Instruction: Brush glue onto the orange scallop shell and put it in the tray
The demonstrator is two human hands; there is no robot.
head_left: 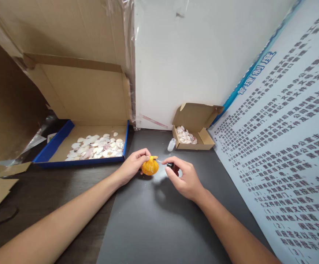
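Observation:
My left hand (137, 163) is closed on a yellow-orange scallop shell (150, 167), pinching it at its upper left edge. The shell's ribbed face is turned toward me, with small pale specks on it. Between the thumb and fingers of my right hand (183, 176) is a black brush cap (170, 165). Its thin pale tip points left at the shell's upper right corner; whether the two touch I cannot tell. Just behind my right hand, a small translucent white bottle (171, 145) stands slightly tilted on the dark mat.
At the left lies an open blue-edged cardboard box (79, 160) with many pale shells (96, 146). A smaller open cardboard box (194, 146) at the back right holds more shells (185, 135). A white board (181, 66) and a printed poster (285, 146) bound the dark mat (148, 227).

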